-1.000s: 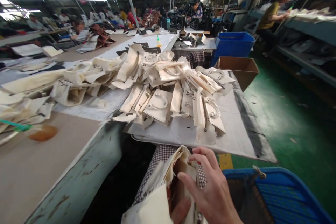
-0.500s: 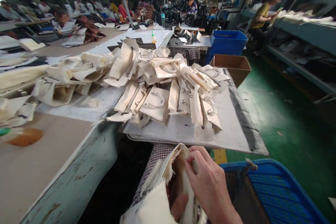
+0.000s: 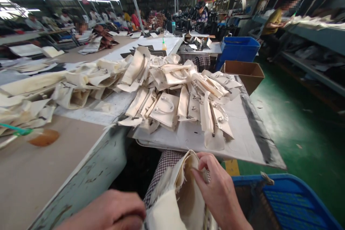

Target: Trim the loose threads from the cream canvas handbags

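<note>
— Fingers [image 3: 208,160] on the right hand [image 3: 219,196]?
— Pinching the frayed top edge of the cream canvas piece [image 3: 175,201], on the lap beside the blue crate [image 3: 283,201].
— And the left hand [image 3: 113,211]?
— Curled, gripping its lower left edge.

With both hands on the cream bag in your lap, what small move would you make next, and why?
Probably pull the mouth of the bag wider: the right hand pinches its frayed top edge, the left hand grips its lower side, and the inside shows only partly between them.
</note>
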`<move>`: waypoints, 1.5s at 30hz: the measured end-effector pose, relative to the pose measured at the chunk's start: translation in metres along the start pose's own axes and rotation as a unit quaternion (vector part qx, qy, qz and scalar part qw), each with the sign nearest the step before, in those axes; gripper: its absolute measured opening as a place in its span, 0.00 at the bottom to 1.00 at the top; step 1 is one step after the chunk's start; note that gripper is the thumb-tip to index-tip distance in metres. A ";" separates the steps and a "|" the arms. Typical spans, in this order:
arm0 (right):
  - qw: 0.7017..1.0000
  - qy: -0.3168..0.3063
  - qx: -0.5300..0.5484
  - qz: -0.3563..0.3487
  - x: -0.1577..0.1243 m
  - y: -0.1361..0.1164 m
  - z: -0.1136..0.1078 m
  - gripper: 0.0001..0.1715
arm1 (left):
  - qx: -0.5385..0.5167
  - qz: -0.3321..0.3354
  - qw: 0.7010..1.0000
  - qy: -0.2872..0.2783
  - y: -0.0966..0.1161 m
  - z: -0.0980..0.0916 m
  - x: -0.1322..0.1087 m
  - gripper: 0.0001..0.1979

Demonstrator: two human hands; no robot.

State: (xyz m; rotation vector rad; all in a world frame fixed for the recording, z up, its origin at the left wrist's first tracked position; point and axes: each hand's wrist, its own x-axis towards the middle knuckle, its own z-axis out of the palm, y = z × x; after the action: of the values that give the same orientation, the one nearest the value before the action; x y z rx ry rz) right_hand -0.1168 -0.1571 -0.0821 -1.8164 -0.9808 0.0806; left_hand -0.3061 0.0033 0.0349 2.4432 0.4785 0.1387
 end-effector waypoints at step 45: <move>0.997 0.038 0.056 0.023 0.002 0.012 -0.007 0.06 | 0.024 0.129 0.991 -0.009 0.015 0.075 0.110 0.08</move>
State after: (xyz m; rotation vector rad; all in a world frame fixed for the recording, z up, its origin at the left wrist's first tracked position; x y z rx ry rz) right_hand -0.1050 -0.1622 -0.0879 -1.7272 -0.8652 0.0929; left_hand -0.1838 -0.0094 -0.0172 2.5434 0.1562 0.2153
